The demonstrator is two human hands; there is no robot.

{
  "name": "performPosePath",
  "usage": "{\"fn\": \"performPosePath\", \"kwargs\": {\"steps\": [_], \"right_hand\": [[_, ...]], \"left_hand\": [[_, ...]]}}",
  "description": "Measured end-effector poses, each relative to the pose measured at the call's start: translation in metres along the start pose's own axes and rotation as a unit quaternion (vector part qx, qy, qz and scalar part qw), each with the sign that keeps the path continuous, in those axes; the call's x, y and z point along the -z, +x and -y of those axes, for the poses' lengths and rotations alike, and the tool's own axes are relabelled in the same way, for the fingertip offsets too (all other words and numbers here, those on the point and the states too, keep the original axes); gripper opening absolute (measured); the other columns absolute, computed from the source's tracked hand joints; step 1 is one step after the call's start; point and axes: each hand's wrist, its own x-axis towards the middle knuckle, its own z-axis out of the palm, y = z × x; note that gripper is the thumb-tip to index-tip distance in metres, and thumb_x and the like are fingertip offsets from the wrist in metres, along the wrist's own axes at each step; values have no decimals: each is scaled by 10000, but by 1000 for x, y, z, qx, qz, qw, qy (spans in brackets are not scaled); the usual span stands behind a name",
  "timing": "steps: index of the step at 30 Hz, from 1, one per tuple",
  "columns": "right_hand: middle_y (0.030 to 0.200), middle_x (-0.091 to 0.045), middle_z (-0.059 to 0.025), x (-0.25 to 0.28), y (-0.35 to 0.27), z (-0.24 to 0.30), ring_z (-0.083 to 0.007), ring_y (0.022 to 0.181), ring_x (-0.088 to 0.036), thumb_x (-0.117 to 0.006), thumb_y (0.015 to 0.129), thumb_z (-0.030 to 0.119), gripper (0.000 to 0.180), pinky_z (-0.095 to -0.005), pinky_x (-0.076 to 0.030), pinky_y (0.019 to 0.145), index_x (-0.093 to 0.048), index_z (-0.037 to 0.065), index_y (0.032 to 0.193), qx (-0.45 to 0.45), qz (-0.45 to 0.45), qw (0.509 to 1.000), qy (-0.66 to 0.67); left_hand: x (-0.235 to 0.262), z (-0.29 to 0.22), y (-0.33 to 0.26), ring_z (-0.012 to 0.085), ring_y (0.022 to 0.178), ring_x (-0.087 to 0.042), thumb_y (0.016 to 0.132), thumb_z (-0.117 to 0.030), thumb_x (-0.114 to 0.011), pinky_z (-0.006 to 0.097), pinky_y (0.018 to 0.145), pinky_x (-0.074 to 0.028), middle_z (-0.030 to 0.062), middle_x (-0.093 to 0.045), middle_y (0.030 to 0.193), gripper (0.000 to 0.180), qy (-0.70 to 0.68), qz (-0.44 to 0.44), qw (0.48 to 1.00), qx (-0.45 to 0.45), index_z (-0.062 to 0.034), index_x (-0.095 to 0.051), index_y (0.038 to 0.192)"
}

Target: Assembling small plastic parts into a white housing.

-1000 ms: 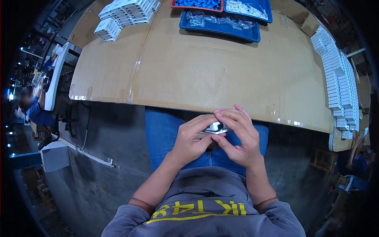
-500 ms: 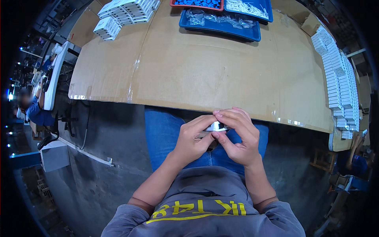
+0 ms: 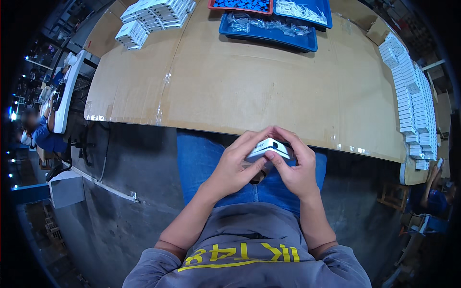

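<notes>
Between my two hands, over my lap at the table's near edge, is a small white box (image 3: 263,148) with dark print and a black patch on its upper face. My left hand (image 3: 235,163) grips its left side, fingers along the far edge and thumb below. From the right, my right hand (image 3: 298,165) closes round it, the thumb pressed on its near edge and the fingers over the far side. The fingertips of both hands meet beyond the box. Its underside is hidden.
On the cardboard-covered table (image 3: 230,91) stand stacked white boxes (image 3: 132,34) at far left and a long stack (image 3: 413,96) at right. At the back are a red tray (image 3: 216,8) of blue pieces, a blue tray (image 3: 327,12) of white pieces and another blue tray (image 3: 269,38) with clear packets. People work at both sides.
The white box has tilted so its printed upper face and black patch now show. My fingers have shifted off its top, and my right thumb lies on its near edge.
</notes>
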Motion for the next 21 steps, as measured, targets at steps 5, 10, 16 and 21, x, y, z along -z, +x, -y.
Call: {"fn": "performPosePath", "kwargs": {"steps": [5, 10, 16, 21], "right_hand": [[1090, -753, -141, 7, 2, 6, -217, 954, -732, -808, 902, 91, 297, -313, -570, 855, -712, -20, 1160, -35, 63, 997, -7], [1101, -753, -133, 4, -1, -4, -200, 983, -729, -803, 898, 56, 263, -309, -570, 862, -712, -26, 1131, -33, 53, 998, 22], [1103, -752, -122, -5, -4, -11, -182, 1002, -721, -783, 908, 27, 243, -303, -566, 879, -701, -33, 1128, -51, 10, 993, 105], [1071, -750, -97, 1, -8, -15, -148, 959, -701, -782, 916, 30, 243, -278, -547, 853, -698, -19, 1139, -58, 4, 990, 127]], "left_hand": [[-2, 12, -9, 143, 1112, -664, 907, 10, -761, 276, 942, -535, 85, -709, 1220, 555, -138, -61, 985, 88, -7, -591, 1435], [1, 14, -10, 148, 1118, -673, 919, 16, -756, 276, 948, -541, 112, -713, 1228, 504, -33, -27, 998, 50, 13, -596, 1397], [-2, 17, -6, 155, 1109, -679, 905, 30, -768, 283, 952, -553, 120, -711, 1222, 500, -174, -62, 978, 101, 41, -592, 1373], [8, 21, -10, 162, 1104, -683, 896, 11, -792, 289, 947, -556, 113, -723, 1191, 381, -141, -34, 984, 103, 53, -674, 1256]]}}
